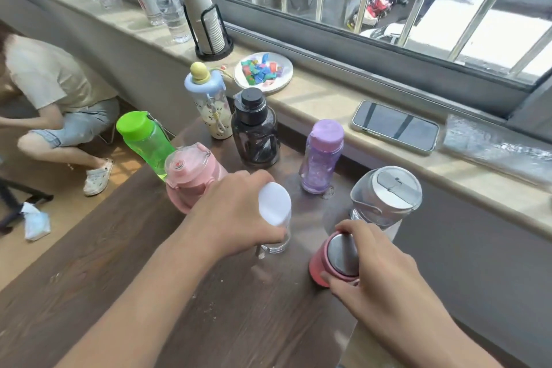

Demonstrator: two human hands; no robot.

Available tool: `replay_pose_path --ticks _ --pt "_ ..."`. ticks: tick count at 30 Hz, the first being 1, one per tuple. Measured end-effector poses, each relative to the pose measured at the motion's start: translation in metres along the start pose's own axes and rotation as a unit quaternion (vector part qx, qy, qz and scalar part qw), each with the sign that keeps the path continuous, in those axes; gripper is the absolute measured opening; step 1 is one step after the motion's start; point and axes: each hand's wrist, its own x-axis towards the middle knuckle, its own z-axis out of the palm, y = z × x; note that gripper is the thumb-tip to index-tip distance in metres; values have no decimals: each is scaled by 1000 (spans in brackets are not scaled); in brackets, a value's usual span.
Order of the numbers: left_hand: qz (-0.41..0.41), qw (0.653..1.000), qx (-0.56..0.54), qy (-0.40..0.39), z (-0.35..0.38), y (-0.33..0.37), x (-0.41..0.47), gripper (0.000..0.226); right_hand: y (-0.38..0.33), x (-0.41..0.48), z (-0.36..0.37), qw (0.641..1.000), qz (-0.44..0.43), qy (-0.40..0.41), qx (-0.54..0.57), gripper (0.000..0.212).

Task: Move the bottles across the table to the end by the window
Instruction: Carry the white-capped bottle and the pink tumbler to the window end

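The left hand is wrapped around a clear bottle with a white cap, fingers curled round its body just below the cap; the bottle stands on the dark wooden table. The right hand grips a pink flask with a steel lid, thumb on the near side and fingers over the far side, the flask tilted slightly toward the person. Whether its base touches the table is hard to tell, since the hand hides it.

At 1 o'clock from the right hand, just beside it, stands a clear jug with a grey lid. At 11 o'clock from the left hand sits a pink bottle, touching the wrist, with a green bottle leaning behind it at the table's left edge. At 12 o'clock stands a dark bottle, and beside that, toward 11 o'clock, a pale blue bottle with a yellow knob. A purple bottle stands at 1 o'clock.

Further out, the windowsill holds a plate of coloured wrappers, a phone and a cup holder. At 9 o'clock a seated person bends forward.
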Motion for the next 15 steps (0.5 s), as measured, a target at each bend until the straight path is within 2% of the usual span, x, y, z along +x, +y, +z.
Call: replay_pose_path --ticks 15 --pt "2 1000 2 -22 4 -3 4 62 -21 9 -7 998 47 -31 -35 50"
